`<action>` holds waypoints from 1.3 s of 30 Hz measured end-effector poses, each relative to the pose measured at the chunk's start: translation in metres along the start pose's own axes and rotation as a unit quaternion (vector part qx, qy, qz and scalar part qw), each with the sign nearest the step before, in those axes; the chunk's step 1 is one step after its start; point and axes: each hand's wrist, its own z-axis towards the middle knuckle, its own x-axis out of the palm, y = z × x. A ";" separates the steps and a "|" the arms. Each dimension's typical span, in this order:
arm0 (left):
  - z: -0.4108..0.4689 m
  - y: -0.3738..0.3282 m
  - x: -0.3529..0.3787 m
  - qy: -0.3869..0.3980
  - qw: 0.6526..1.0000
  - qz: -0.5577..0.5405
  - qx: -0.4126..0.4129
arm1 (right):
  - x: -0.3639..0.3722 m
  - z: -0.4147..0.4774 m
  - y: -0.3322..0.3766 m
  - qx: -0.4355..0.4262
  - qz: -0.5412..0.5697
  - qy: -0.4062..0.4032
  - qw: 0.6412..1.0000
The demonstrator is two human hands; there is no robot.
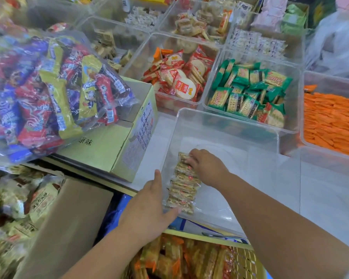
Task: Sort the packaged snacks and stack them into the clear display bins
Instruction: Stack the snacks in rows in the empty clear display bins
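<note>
The row of cracker packets [182, 184] lies in the clear bin [226, 125] by its left wall, with its long axis pointing away from the person, between both hands: right hand [206, 168] fingers curl over its far end, while the flat, straight-fingered left hand [149, 204] presses its near end.

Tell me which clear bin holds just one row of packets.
The nearest bin, under the right hand: one row of tan cracker packets lies along its left wall. The other bins hold many more.
</note>
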 end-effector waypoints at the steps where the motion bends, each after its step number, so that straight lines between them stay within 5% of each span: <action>1: 0.000 0.000 0.000 0.000 1.000 0.002 0.003 | 0.000 -0.001 0.000 -0.004 -0.002 0.009 1.000; 12: -0.003 -0.006 -0.008 0.007 1.000 0.025 0.003 | 0.003 -0.031 0.014 0.043 -0.006 0.048 0.998; 19: -0.058 0.004 -0.029 -0.114 0.991 -0.004 0.075 | -0.019 -0.087 0.044 0.073 -0.024 0.000 0.997; 24: -0.137 0.060 -0.047 -0.269 0.957 -0.045 0.098 | -0.001 -0.141 0.134 -0.090 0.013 -0.081 0.993; 28: -0.195 0.143 -0.061 -0.342 0.939 -0.027 -0.001 | 0.047 -0.185 0.225 -0.238 0.003 -0.047 0.970; 33: -0.241 0.268 -0.085 -0.195 0.961 0.026 -0.195 | 0.108 -0.205 0.298 -0.344 -0.137 -0.007 0.929; 39: -0.220 0.365 -0.120 -0.007 0.983 0.101 -0.150 | 0.143 -0.196 0.332 -0.256 -0.155 -0.021 0.954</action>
